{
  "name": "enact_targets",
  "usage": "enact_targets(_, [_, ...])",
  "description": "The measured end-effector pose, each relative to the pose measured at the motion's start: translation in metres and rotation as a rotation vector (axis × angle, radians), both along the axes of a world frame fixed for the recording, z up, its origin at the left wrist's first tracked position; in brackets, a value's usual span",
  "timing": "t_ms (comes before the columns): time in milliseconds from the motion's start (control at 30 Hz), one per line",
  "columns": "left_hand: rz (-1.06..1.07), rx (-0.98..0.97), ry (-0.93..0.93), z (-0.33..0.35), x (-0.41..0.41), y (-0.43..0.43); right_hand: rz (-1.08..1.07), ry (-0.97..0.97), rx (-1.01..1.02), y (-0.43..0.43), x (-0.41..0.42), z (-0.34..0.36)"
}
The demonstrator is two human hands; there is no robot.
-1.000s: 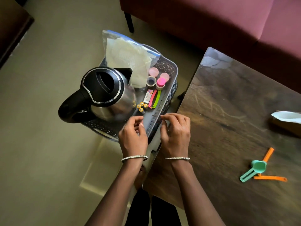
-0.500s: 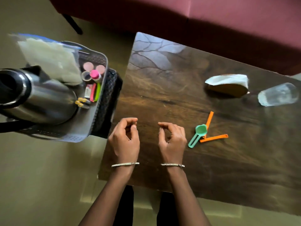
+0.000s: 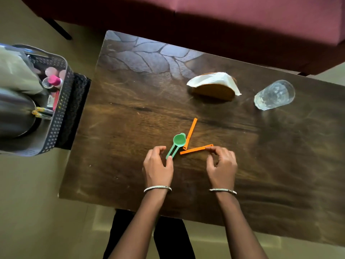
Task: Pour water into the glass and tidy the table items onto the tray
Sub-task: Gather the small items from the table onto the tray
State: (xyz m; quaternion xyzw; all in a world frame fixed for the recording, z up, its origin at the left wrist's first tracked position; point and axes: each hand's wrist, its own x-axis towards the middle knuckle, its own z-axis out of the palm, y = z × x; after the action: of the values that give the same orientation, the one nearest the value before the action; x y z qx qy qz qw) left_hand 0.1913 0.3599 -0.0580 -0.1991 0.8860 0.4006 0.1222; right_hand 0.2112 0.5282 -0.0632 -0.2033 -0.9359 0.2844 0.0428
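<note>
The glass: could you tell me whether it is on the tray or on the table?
On the table: the glass stands near its right end, far from the tray.

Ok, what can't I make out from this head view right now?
- Kettle: cut off by the left edge, so its handle and lid are unseen.
- Small items in the tray: blurred, labels unreadable.
- Glass: water level unclear through the clear walls.
- Left hand at the green scoop, right hand at the orange stick: the fingers hide whether either grips.
</note>
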Motion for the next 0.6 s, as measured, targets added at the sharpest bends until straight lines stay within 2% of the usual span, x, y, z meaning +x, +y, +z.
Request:
enact_targets(267, [-0.01,-0.15,-0.074,-0.023,-0.009,0.037,0.329,-0.336,0.145,0.042,-0.031,-0.024])
enact_targets(433, [-0.015,-0.248,-0.097,-0.031,-0.016,0.043,0.337,-0.35,0.123,0.043,-0.04,-0.037])
enact_targets(600, [0.045,-0.201,-0.067,-0.034,-0.017,0.038,0.425,-0.437,0.107,0.05,-0.048,-0.038])
